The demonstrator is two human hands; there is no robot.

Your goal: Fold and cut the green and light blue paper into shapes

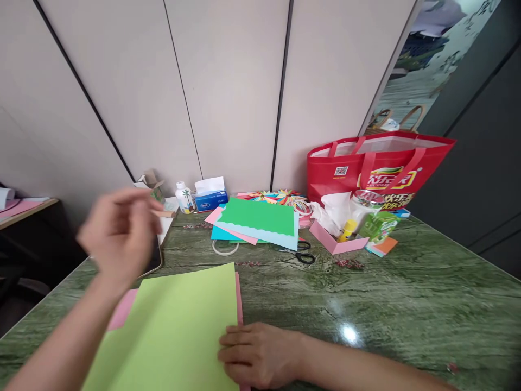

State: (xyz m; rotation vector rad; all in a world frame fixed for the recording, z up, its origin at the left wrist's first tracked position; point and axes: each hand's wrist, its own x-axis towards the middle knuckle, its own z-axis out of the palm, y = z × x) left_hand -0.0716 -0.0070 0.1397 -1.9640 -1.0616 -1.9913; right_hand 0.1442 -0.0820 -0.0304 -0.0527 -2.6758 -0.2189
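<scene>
A large yellow-green sheet of paper [183, 326] lies on the table in front of me, over pink paper [239, 298] that shows along its right edge and at its left. My right hand [260, 353] rests palm down on the right edge of this sheet. Its fingers lie over the paper, and its thumb is hidden. My left hand [126, 228] is raised above the sheet's far left corner, smeared by motion. Its fingers look bent, with nothing visible in them. Behind it lies a tablet-like device [154, 260], partly covered.
Beyond the sheet lie green paper [260, 217], scissors [303, 256] and a white ring [225, 248]. Farther back stand a tissue pack [210, 200], a white bottle [185, 198] and a red bag [337, 168]. A glue stick [347, 230] stands by a folded pink paper [337, 245].
</scene>
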